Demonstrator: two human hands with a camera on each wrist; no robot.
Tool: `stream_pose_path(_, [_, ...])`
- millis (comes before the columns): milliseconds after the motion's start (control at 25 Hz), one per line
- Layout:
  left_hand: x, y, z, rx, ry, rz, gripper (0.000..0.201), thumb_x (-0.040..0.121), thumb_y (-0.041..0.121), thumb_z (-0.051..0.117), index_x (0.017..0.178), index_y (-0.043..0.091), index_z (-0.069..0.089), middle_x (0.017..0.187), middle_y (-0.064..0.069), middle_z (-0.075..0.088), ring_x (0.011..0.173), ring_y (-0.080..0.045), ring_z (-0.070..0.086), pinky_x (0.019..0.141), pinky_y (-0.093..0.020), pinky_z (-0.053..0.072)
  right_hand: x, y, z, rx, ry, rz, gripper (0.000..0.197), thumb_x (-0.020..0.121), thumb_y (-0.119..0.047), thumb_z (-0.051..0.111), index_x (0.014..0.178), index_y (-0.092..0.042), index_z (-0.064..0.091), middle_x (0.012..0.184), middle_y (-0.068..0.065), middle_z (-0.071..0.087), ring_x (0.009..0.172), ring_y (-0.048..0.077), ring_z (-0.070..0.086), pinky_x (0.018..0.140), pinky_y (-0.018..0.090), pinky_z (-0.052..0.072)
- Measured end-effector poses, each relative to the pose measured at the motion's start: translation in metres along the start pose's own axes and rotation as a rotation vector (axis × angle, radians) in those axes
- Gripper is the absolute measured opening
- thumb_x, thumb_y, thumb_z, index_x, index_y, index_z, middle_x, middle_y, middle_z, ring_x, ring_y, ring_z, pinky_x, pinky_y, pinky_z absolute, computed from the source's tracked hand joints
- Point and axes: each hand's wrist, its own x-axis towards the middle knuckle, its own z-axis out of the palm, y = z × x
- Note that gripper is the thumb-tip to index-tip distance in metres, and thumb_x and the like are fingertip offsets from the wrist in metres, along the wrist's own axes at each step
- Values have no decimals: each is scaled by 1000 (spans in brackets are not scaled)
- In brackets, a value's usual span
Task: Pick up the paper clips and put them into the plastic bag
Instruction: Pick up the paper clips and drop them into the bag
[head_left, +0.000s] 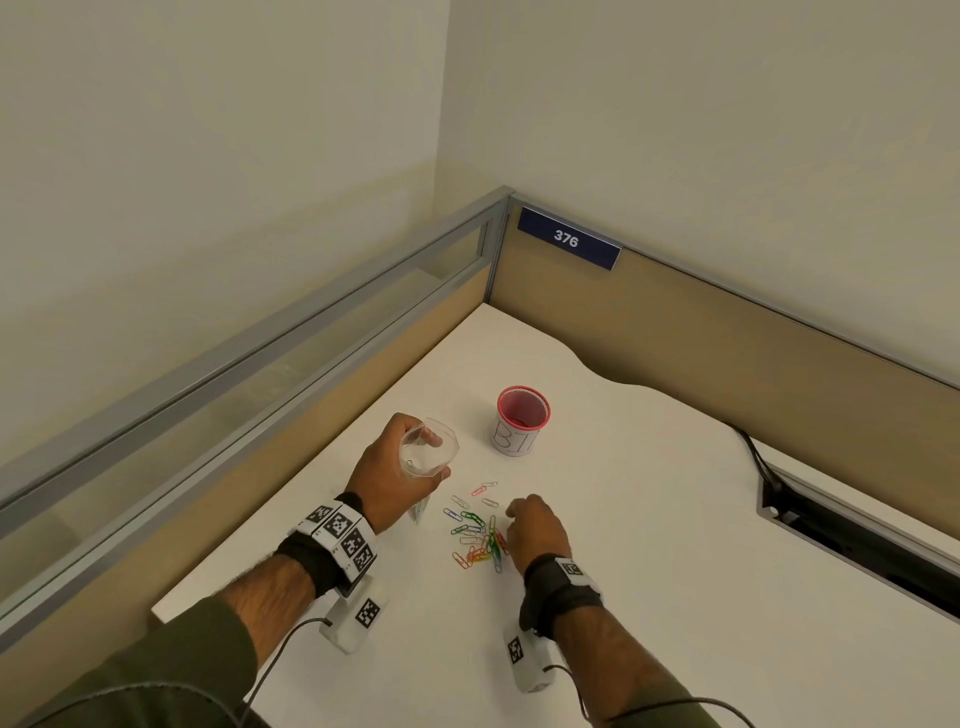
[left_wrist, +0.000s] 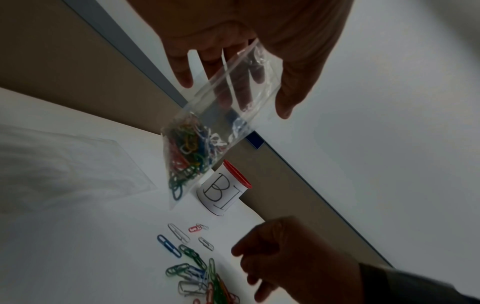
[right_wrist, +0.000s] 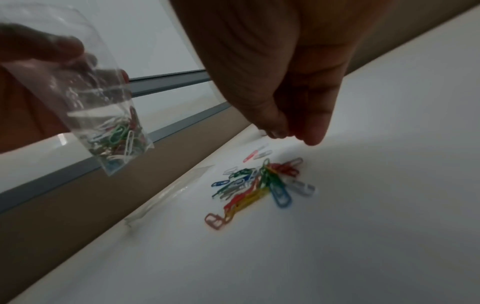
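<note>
I am holding the plastic bag (head_left: 428, 451) in my left hand (head_left: 387, 475), fingers and thumb curled around its upper part, lifted off the counter (head_left: 649, 545) with the mouth spread upward, likely so clips can drop straight in. A colourful bunch is already sitting in its bottom corner. To the right, the loose paper clips (head_left: 478, 535) are lying scattered in a small heap on the counter, with a red-rimmed cup (head_left: 522, 420) standing just beyond them. Further right, my right hand (head_left: 535, 527) is hovering over the heap's edge, fingertips bunched and pointing down; whether they are pinching a clip I cannot tell.
</note>
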Motion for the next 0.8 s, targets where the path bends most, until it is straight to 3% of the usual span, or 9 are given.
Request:
stream_pose_path(80, [2,0,-4,11,0,9,44,75,19,82,107,18,52,110,5,63,114,-14,58,93,-22,43,13,-10,-8,-44,-22,-79,37,91,-13,52,128,-19,55,131,7,52,123,27,51,103,38,45])
stream_pose_path(200, [5,-1,-13,12,17,19,44,75,19,82,107,18,52,109,5,63,113,-13,58,95,-22,44,28,-24,-11,-161,-174,-231,67,85,0,54,145,-24,35,156,4,27,144,27,26,116,43,30])
stream_pose_path(280, [6,-3,-18,7,29,11,43,75,18,82,107,17,53,109,6,62,113,-12,58,94,-20,43,32,-27,-8,-238,-236,-297,72,85,0,57,147,-24,30,159,4,19,146,26,19,118,42,25])
stream_pose_path(440, [5,-10,-20,-11,39,2,43,75,18,82,107,19,53,110,5,63,114,-12,59,96,-24,44,16,-14,3,-289,-216,-366,61,87,-12,61,143,-20,37,149,6,31,137,27,31,110,39,37])
stream_pose_path(560, [2,-12,-17,-28,39,-14,43,75,16,81,107,17,53,109,7,64,113,-10,58,97,-25,43,-5,2,9,-258,-186,-407,50,88,-12,57,137,-19,46,134,6,43,125,27,41,102,37,43])
stream_pose_path(680, [-1,-12,-11,-28,13,-24,44,76,16,81,108,17,52,109,9,63,113,-10,58,97,-26,43,-16,15,4,-185,-127,-336,39,93,-25,55,131,-20,52,127,4,49,118,25,48,97,36,46])
stream_pose_path(800, [-5,-11,-6,-30,3,-25,45,76,17,82,109,17,51,109,8,63,113,-12,58,98,-27,43,-21,17,-2,-156,-210,-251,63,83,-40,67,139,-24,42,137,1,42,125,24,42,101,39,45])
